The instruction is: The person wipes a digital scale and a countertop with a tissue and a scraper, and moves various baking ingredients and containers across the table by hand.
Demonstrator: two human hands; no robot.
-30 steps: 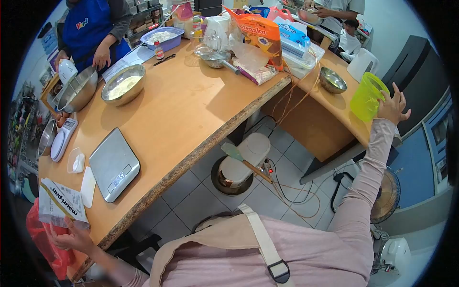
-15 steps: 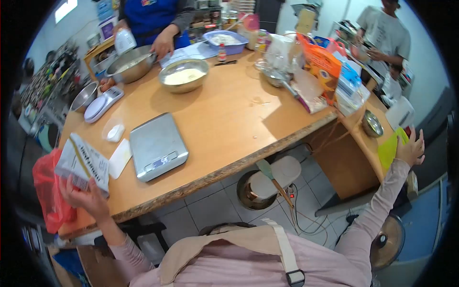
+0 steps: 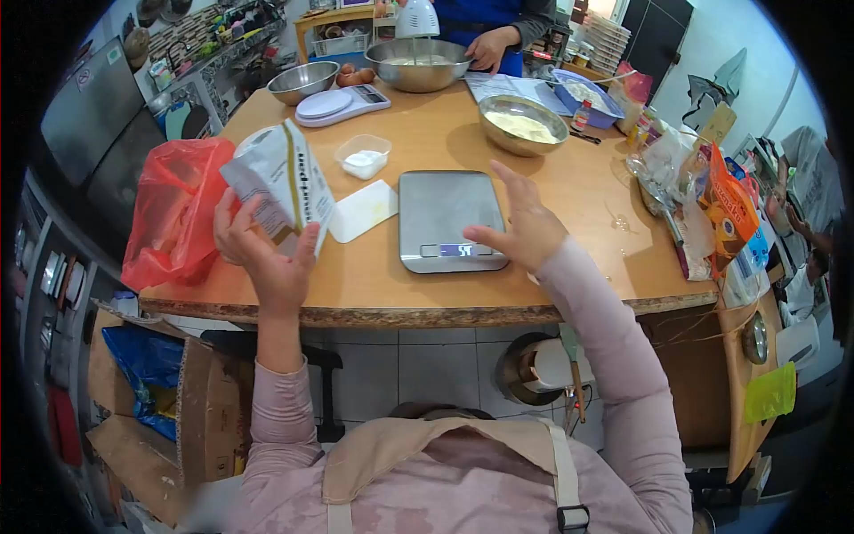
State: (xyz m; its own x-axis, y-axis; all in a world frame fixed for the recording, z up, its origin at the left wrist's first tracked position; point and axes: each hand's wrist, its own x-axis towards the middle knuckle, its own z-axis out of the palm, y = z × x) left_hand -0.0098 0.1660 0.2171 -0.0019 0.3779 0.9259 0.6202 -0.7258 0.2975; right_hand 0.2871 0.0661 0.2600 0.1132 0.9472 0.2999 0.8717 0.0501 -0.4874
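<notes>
On my feed I judge it partway: left hand (image 3: 272, 260) holds the packet (image 3: 277, 178) in a half-curled grip, not yet set down, white powder (image 3: 364, 163) already in the tub (image 3: 383, 146) beyond and right of it, right hand (image 3: 531, 227) spread, holding nothing, by the scale (image 3: 447, 209) farther right.

A red plastic bag (image 3: 173, 214) sits on the bench (image 3: 592, 191) at its left; below, an open cardboard box (image 3: 210, 409) holds blue plastic (image 3: 142, 365).

Green cup (image 3: 770, 393) released, right grip (image 3: 534, 230) — near scale (image 3: 445, 209)
</notes>
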